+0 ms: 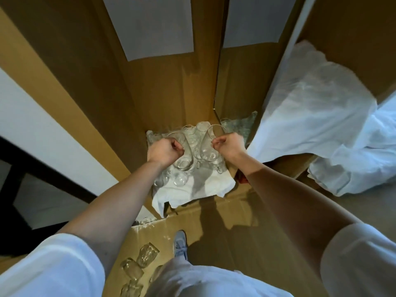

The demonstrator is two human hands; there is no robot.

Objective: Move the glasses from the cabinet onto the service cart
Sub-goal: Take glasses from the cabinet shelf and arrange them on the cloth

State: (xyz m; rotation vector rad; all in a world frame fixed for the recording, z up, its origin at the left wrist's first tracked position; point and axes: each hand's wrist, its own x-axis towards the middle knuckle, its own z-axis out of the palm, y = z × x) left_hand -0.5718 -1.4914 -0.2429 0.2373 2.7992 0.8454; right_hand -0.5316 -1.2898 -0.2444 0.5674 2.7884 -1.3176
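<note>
Gripping first glass (182, 157) in curled left hand (166, 152), right hand (228, 146) pinching rim of second glass (206, 146); cabinet glasses (194, 136) crowd centre cloth (192, 194), other glasses (147, 254) lower left, task seemingly midway.

A tall brown cardboard box (162, 86) is standing open, its flaps spreading outward. A white rectangular paper sheet (150, 24) is sticking to the box's far left flap, and a second white paper sheet (252, 20) is sticking to its far right flap. A crumpled white lining paper (192, 191) is lying across the box's bottom and spilling over its near edge. A crinkled translucent wrap (246, 123) is bunching at the box's far inner side. Right of the box, a large rumpled white sheet (317, 116) is draping over its side flap. A pale grey shoe (180, 243) is resting on the box's near flap. Left of the box, a white wall (32, 129) is running beside a dark frame (12, 168).
</note>
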